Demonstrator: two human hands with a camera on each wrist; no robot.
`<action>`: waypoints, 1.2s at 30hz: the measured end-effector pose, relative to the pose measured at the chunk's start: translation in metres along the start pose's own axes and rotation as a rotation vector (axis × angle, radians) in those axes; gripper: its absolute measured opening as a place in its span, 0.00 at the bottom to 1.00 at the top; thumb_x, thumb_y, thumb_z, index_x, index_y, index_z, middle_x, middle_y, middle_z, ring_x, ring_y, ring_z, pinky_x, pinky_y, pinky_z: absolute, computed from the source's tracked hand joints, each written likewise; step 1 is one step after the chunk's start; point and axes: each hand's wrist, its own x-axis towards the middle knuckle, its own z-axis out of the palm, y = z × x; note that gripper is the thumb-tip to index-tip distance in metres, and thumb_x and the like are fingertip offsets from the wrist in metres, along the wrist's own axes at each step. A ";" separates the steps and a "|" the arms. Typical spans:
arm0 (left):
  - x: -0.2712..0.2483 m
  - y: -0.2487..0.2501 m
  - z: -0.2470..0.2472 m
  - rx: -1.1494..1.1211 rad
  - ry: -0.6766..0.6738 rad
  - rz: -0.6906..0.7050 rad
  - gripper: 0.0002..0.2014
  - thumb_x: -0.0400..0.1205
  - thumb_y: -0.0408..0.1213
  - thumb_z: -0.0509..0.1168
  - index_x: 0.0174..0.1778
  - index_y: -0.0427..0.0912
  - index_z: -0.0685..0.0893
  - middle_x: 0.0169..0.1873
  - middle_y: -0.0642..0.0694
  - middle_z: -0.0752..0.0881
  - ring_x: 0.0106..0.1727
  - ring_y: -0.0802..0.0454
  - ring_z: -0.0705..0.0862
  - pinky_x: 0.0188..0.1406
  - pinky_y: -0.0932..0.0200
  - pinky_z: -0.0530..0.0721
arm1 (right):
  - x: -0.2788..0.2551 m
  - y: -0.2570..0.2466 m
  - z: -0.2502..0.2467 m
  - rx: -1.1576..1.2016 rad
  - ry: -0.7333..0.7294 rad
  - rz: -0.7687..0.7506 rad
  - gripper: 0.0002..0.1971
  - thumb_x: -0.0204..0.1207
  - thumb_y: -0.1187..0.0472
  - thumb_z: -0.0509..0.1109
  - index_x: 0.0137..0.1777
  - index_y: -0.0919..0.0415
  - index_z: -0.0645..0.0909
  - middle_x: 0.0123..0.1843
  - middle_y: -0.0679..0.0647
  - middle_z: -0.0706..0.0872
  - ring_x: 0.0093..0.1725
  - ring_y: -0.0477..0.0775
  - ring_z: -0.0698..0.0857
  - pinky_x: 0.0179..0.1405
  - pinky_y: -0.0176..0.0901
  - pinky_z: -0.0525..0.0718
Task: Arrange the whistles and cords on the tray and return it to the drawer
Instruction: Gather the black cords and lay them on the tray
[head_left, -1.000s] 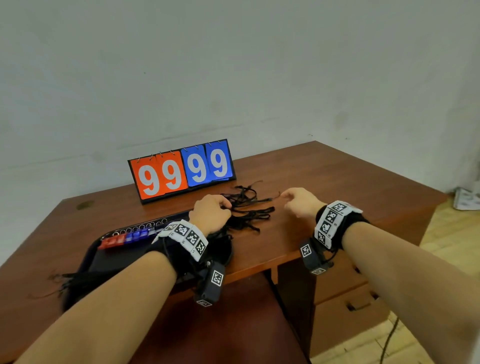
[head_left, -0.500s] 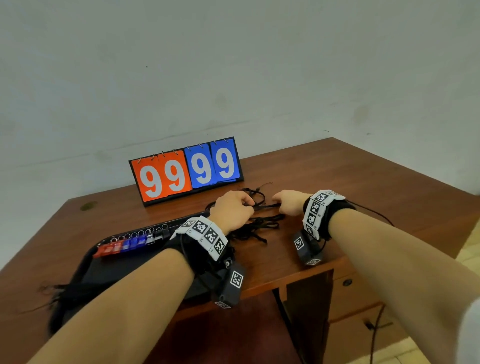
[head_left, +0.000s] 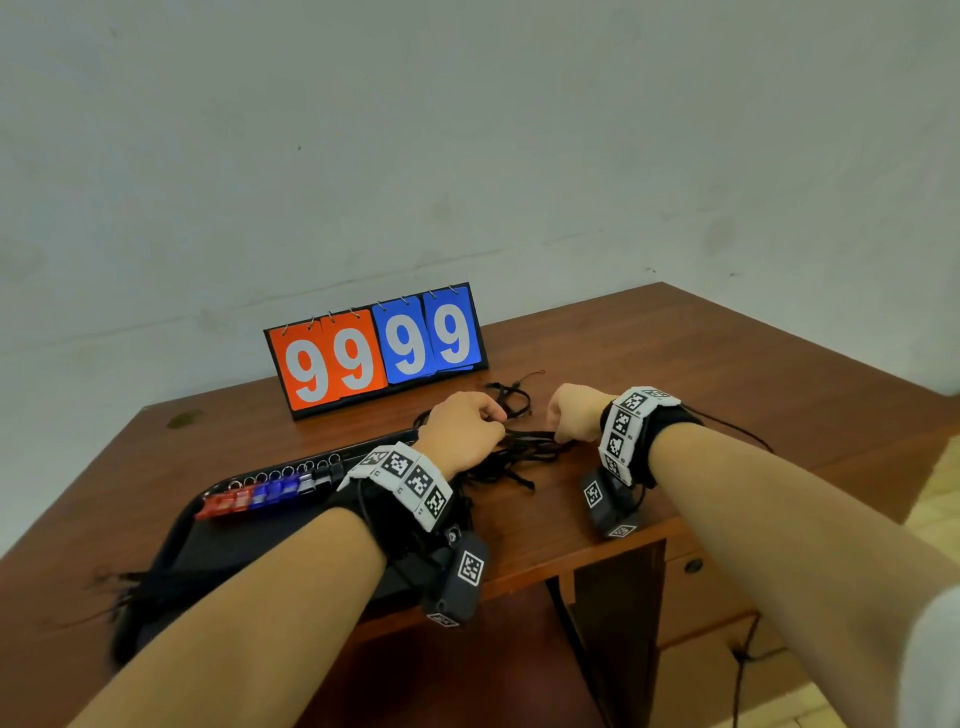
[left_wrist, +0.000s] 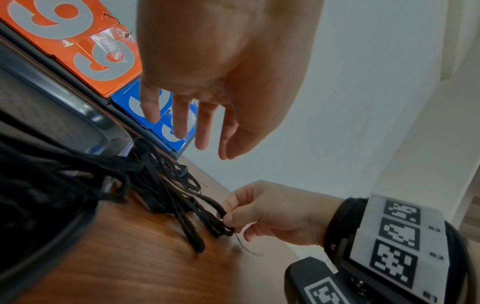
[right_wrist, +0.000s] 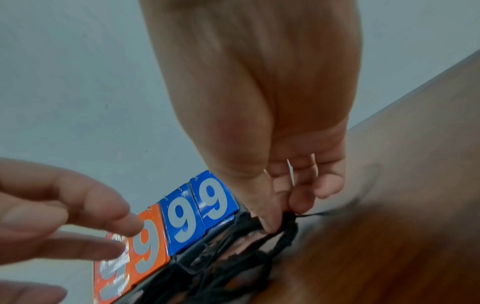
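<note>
Pinching the ends of the black cords on the desk, the right hand had thumb and fingers curled on them. The left hand hovered above the bundle, fingers loose, holding nothing. Whistles lay in a row along the tray, which sat on the desk in front of the scoreboard showing 9 9 9 9
</note>
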 end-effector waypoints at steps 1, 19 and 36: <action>-0.001 0.001 -0.001 -0.007 0.001 0.007 0.07 0.78 0.41 0.67 0.45 0.61 0.85 0.54 0.56 0.87 0.57 0.53 0.84 0.61 0.46 0.85 | -0.004 0.001 -0.002 0.066 0.024 0.006 0.09 0.77 0.67 0.73 0.56 0.66 0.87 0.52 0.59 0.88 0.47 0.56 0.84 0.44 0.44 0.81; -0.029 0.038 -0.020 -0.388 0.100 0.031 0.10 0.78 0.47 0.73 0.50 0.47 0.85 0.45 0.48 0.90 0.47 0.51 0.90 0.40 0.58 0.85 | -0.079 -0.051 -0.027 1.156 0.092 -0.002 0.03 0.77 0.68 0.73 0.47 0.66 0.87 0.35 0.56 0.85 0.29 0.48 0.80 0.26 0.39 0.79; -0.070 0.020 -0.065 -0.315 0.098 0.072 0.09 0.83 0.31 0.64 0.42 0.47 0.86 0.39 0.45 0.89 0.37 0.54 0.88 0.38 0.61 0.86 | -0.116 -0.092 -0.024 0.622 0.392 -0.410 0.14 0.82 0.58 0.68 0.64 0.57 0.84 0.57 0.47 0.88 0.52 0.39 0.86 0.45 0.24 0.81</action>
